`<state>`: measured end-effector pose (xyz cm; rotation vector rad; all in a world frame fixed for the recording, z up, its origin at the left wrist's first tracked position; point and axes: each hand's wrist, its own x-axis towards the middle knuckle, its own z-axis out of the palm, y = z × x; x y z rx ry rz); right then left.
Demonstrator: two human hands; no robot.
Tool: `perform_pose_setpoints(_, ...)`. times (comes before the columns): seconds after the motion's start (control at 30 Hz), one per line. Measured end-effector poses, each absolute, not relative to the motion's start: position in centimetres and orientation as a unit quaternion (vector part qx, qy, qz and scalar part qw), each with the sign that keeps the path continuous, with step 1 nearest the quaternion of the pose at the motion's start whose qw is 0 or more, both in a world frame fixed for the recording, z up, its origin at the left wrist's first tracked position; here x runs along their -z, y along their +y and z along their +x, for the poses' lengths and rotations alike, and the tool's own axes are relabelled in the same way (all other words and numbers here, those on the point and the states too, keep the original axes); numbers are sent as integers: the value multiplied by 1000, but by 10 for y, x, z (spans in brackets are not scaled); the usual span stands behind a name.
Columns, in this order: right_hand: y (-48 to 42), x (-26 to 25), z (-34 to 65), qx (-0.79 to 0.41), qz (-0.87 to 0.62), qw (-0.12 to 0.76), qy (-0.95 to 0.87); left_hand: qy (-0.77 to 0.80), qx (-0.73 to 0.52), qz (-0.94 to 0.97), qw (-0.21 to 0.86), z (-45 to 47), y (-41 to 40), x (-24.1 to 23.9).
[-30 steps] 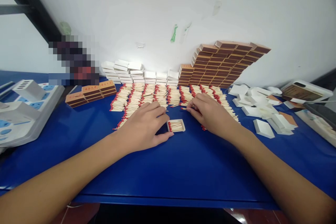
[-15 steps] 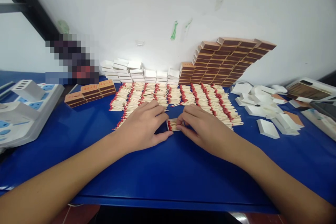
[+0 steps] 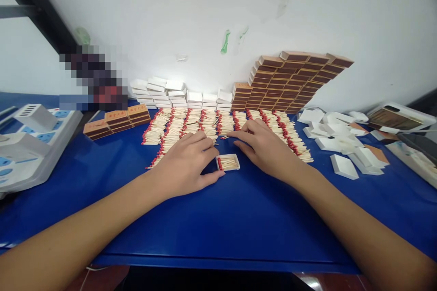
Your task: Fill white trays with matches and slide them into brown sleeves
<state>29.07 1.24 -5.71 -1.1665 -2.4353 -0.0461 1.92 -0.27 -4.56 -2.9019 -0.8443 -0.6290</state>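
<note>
A small white matchbox tray lies on the blue table, part filled with red-headed matches. My left hand steadies its left end, with the thumb at the near corner and the forefinger at the far one. Beyond the tray, my right hand reaches to the near edge of the loose matches. Its forefinger touches a few stray matches there, and the thumb is apart from it. Nothing shows between those fingers. The matches lie in several side-by-side rows, partly hidden by both hands.
Brown matchboxes are stacked against the wall, with white trays piled to their left. More matchboxes stand at left, near a power strip. Loose white trays and a phone lie at right.
My right hand has left the tray and moved up and away to the loose matches, uncovering the tray's right end. My left hand has stayed in place.
</note>
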Motion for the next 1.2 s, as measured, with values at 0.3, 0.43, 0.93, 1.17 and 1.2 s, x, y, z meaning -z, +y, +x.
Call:
perform_pose_setpoints(0.3,13,57,281,21,-427,207,-880,-275,202,-940,29,20,-3,45)
perform_pose_setpoints(0.43,13,55,280,19,-424,208,-881,-273,207,-939,29,19,-4,46)
perform_pose_setpoints(0.93,14,56,287,-6,-426,209,-880,-273,207,-939,31,19,-3,46)
perform_pose_setpoints(1.17,14,55,287,-7,-429,189,-883,-268,210,-940,25,20,-3,46)
perform_pose_setpoints(1.2,14,54,287,-4,-432,185,-883,-268,210,-940,25,20,-3,46)
